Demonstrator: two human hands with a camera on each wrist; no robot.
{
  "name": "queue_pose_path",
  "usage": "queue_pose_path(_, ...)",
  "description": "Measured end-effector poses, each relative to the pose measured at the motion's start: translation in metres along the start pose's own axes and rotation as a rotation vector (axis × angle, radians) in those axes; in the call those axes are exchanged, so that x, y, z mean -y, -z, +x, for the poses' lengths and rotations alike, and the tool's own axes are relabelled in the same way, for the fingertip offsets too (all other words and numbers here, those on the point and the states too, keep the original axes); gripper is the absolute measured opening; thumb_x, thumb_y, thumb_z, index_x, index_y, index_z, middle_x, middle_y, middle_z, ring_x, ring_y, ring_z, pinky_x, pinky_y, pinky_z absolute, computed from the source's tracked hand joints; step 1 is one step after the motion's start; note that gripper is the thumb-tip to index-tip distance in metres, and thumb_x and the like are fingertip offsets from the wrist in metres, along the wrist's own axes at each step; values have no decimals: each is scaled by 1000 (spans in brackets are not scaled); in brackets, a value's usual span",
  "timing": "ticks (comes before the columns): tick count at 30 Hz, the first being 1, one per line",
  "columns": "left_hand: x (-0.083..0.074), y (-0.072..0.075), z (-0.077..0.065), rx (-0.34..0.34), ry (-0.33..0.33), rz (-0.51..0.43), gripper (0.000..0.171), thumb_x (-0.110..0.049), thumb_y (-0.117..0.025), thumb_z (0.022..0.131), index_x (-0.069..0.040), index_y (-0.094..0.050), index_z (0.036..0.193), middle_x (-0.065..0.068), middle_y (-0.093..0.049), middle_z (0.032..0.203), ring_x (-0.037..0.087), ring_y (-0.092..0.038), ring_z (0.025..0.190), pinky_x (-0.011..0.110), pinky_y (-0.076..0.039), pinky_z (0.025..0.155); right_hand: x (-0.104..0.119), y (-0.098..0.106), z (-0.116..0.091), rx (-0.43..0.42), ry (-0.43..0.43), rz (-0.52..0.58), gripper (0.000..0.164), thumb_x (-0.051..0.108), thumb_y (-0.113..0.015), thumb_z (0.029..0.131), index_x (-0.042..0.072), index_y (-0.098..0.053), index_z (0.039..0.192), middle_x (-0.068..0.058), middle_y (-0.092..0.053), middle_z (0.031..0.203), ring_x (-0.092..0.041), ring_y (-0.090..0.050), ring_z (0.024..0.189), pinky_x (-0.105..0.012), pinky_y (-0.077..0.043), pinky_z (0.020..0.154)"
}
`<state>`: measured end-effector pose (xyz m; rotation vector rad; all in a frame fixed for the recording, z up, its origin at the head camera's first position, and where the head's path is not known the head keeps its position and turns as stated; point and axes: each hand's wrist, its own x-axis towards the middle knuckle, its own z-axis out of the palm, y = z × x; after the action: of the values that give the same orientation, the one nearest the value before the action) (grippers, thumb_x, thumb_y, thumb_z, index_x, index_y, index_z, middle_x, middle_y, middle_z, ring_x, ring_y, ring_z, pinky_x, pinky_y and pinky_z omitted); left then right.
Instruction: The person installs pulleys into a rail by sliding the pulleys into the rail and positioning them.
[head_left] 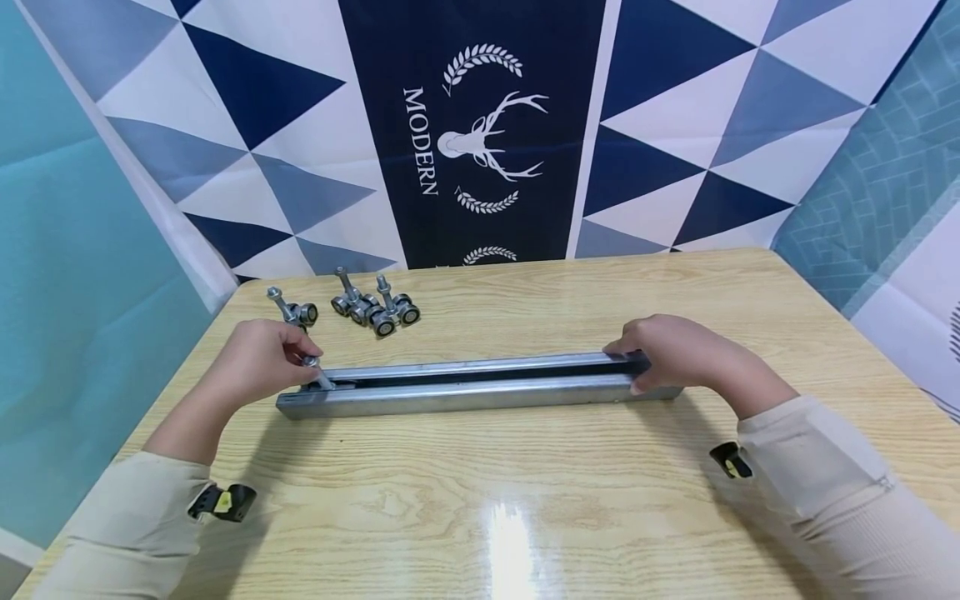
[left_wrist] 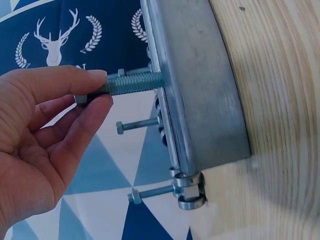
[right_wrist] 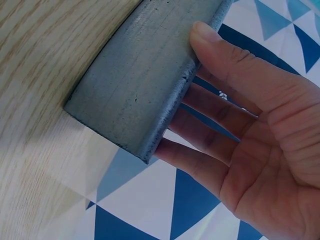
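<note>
A metal C-shaped channel track (head_left: 465,400) lies across the table, its slot facing up. At its left end my left hand (head_left: 258,362) pinches the threaded bolt (left_wrist: 132,84) of a roller trolley between thumb and fingertips. The bolt stands out of the slot; its wheels are hidden inside the track. My right hand (head_left: 678,354) holds the track's right end across the top, with the thumb (right_wrist: 207,35) on the near edge and fingers on the far side. Behind the left hand lies another roller trolley (head_left: 306,314), partly covered by it.
Two more roller trolleys (head_left: 390,312) lie close together behind the track's left part, bolts pointing up. The wooden table (head_left: 420,492) ends at a patterned cloth backdrop (head_left: 480,133). A teal covering (head_left: 97,275) hangs along the left side.
</note>
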<state>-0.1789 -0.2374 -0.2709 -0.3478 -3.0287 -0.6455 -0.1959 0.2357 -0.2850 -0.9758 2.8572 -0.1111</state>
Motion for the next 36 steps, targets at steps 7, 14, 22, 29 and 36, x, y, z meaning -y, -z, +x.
queue_pose_path(7,-9,-5,4,3,-21,-8,14,-14,-74,69,-11,-69,82,-2,-62,70,13,-56,65,31,-47,58,0,-1,1,-2,3,-17,55,23,-80,60,5,-63,110,-5,-60,92,-21,-58,83,-39,-47,71)
queue_pose_path(14,-17,-9,8,12,-41,-26,13,-13,-74,69,-13,-69,81,-3,-62,72,13,-57,66,31,-48,59,-1,-1,1,1,-7,-8,56,23,-80,60,6,-63,110,-5,-60,94,-21,-58,85,-40,-47,72)
queue_pose_path(22,-25,-14,12,15,-62,-32,13,-13,-74,69,-13,-69,81,-3,-63,72,12,-57,66,31,-48,60,0,0,1,5,-8,-6,57,25,-80,60,6,-63,111,-4,-60,93,-20,-58,84,-39,-48,72)
queue_pose_path(29,-31,-16,15,20,-99,-24,12,-12,-74,69,-14,-70,80,-4,-63,73,11,-58,67,33,-48,62,0,0,1,2,-9,-3,56,24,-80,60,6,-63,111,-5,-60,94,-20,-58,84,-40,-47,72)
queue_pose_path(36,-35,-20,17,19,-111,-33,11,-12,-74,68,-15,-70,78,-5,-64,72,10,-58,66,33,-49,62,0,-1,1,-1,-10,4,57,25,-80,60,7,-63,111,-4,-60,94,-20,-58,84,-39,-48,72)
